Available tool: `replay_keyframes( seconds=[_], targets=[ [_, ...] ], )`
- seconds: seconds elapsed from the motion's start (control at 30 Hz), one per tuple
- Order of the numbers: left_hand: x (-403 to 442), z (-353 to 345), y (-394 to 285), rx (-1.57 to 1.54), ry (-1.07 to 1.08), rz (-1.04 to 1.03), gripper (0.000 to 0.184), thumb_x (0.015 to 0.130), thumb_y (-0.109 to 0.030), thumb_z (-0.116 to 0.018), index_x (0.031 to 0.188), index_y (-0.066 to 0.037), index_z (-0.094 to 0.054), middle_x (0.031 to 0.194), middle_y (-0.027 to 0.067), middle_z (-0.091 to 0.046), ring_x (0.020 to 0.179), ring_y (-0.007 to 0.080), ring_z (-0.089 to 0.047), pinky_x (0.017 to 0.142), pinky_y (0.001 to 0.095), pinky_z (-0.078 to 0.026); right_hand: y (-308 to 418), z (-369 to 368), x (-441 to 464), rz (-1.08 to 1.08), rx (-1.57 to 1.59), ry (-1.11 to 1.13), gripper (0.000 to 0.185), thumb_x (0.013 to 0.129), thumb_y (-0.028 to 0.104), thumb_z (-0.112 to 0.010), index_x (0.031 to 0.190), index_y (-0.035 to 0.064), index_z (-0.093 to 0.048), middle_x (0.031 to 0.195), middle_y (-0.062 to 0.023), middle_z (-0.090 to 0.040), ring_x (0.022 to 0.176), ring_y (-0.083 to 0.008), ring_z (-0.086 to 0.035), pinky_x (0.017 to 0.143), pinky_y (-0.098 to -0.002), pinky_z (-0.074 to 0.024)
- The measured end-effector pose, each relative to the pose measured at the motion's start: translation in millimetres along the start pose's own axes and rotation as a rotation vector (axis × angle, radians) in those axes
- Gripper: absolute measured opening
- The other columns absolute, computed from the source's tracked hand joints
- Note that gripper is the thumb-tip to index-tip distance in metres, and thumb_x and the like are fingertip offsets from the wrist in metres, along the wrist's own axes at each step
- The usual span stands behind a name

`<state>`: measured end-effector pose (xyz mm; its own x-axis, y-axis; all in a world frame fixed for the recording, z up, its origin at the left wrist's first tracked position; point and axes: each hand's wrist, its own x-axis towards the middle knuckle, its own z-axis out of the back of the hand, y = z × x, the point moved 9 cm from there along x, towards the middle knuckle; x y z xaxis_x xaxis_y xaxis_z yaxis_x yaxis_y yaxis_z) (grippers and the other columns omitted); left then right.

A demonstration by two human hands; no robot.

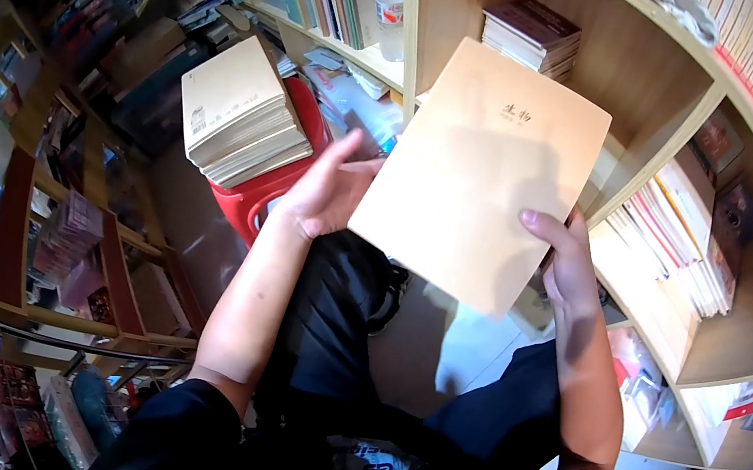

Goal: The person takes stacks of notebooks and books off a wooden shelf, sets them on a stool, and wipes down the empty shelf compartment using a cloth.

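Observation:
A tan notebook [475,192] with the characters 生物 on its cover is held up in front of me, slightly tilted. My right hand [574,260] grips its right edge, thumb on the cover and fingers behind. At the left edge is my left hand [336,190], palm towards the notebook and thumb stretched upward, off the cover. Its fingertips pass behind the notebook and are partly hidden, so I cannot tell whether they touch it. Beyond that hand, a thick stack of pale books [242,111] rests on a red plastic stool [298,136].
A wooden bookshelf [705,142] stands ahead and to the right, holding a small book stack [532,36], leaning books [666,221] and a plastic bottle [390,16]. More crowded shelving [18,242] lines the left. Pale floor tiles [468,347] show between my legs.

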<state>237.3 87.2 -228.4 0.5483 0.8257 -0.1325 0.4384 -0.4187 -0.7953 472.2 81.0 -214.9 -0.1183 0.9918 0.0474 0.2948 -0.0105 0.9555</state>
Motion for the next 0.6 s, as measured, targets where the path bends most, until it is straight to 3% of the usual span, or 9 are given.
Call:
replay_keyframes(
  seconds=[0.03,0.07,0.13,0.17,0.33,0.4,0.47,0.57,0.6],
  targets=[
    [4,8,11,-0.015,0.038,0.05,0.09,0.092,-0.064,-0.047,0.144,0.008,-0.032,0.143,0.0224,-0.047,0.131,0.0281,-0.049,0.107,0.0384,-0.042,3,-4,-3,-0.023,-0.002,0.017,0.066,0.073,0.01,-0.075,0.13,-0.0044,-0.045,0.113,-0.0121,-0.061,0.102,-0.0204,-0.061,0.09,-0.0325,-0.0493],
    [6,11,16,0.066,-0.063,-0.014,0.083,0.093,-0.057,-0.053,0.143,0.008,-0.037,0.14,0.026,-0.048,0.129,0.0325,-0.05,0.107,0.0408,-0.042,8,-8,-5,-0.021,-0.026,0.022,0.066,0.073,0.01,-0.075,0.13,-0.0044,-0.045,0.113,-0.0121,-0.061,0.102,-0.0204,-0.061,0.09,-0.0325,-0.0493],
    [4,-5,31,0.144,-0.099,0.117,0.071,0.092,-0.041,-0.063,0.14,0.006,-0.041,0.135,0.024,-0.054,0.122,0.0311,-0.057,0.102,0.0404,-0.046,13,-18,-11,-0.05,-0.137,0.032,0.069,0.073,0.01,-0.076,0.131,-0.0058,-0.043,0.114,-0.0137,-0.061,0.104,-0.0215,-0.06,0.092,-0.0336,-0.0488],
    [7,-3,45,-0.04,-0.07,0.129,0.065,0.091,-0.031,-0.067,0.138,0.006,-0.043,0.13,0.0226,-0.057,0.117,0.0306,-0.06,0.1,0.0405,-0.048,17,-24,-15,-0.098,-0.17,0.023,0.072,0.073,0.011,-0.077,0.132,-0.0075,-0.041,0.115,-0.0151,-0.061,0.107,-0.0222,-0.059,0.094,-0.0341,-0.0473],
    [-4,-11,54,-0.245,-0.029,0.088,0.06,0.093,-0.03,-0.063,0.141,0.0,-0.042,0.133,0.0185,-0.056,0.119,0.0306,-0.059,0.101,0.0421,-0.047,67,-37,-20,-0.114,-0.368,0.028,0.072,0.084,0.02,-0.073,0.139,-0.0067,-0.036,0.113,-0.0123,-0.062,0.103,-0.0206,-0.06,0.094,-0.0323,-0.046],
    [-3,-9,46,-0.389,0.029,0.016,0.059,0.094,-0.033,-0.061,0.14,-0.001,-0.044,0.132,0.0173,-0.057,0.118,0.0295,-0.059,0.1,0.0419,-0.048,80,-26,-13,-0.076,-0.399,0.243,0.067,0.091,0.028,-0.066,0.142,-0.0034,-0.036,0.109,-0.0075,-0.063,0.098,-0.0176,-0.061,0.089,-0.0299,-0.0468],
    [2,-2,44,-0.407,0.139,-0.059,0.057,0.095,-0.036,-0.059,0.139,-0.002,-0.046,0.131,0.0162,-0.058,0.117,0.0294,-0.06,0.099,0.0428,-0.048,67,-28,7,-0.111,-0.187,0.317,0.06,0.095,0.033,-0.061,0.141,-0.0005,-0.042,0.106,-0.0042,-0.064,0.095,-0.0148,-0.061,0.084,-0.0289,-0.0492],
    [2,-15,40,-0.705,0.511,-0.075,0.053,0.097,-0.039,-0.055,0.135,-0.003,-0.05,0.124,0.0147,-0.063,0.108,0.0281,-0.064,0.092,0.0416,-0.053,31,-64,39,-0.12,0.169,0.361,0.059,0.094,0.035,-0.06,0.139,-0.0001,-0.043,0.107,-0.0059,-0.065,0.097,-0.0167,-0.062,0.085,-0.0306,-0.0498],
    [7,-9,47,-0.664,0.446,-0.075,0.051,0.098,-0.04,-0.053,0.133,-0.004,-0.052,0.121,0.0134,-0.065,0.106,0.0266,-0.065,0.089,0.0398,-0.054,19,-78,46,-0.115,0.264,0.38,0.059,0.094,0.036,-0.06,0.138,0.0,-0.044,0.107,-0.0065,-0.065,0.097,-0.0174,-0.062,0.085,-0.0312,-0.0501]
  ],
)
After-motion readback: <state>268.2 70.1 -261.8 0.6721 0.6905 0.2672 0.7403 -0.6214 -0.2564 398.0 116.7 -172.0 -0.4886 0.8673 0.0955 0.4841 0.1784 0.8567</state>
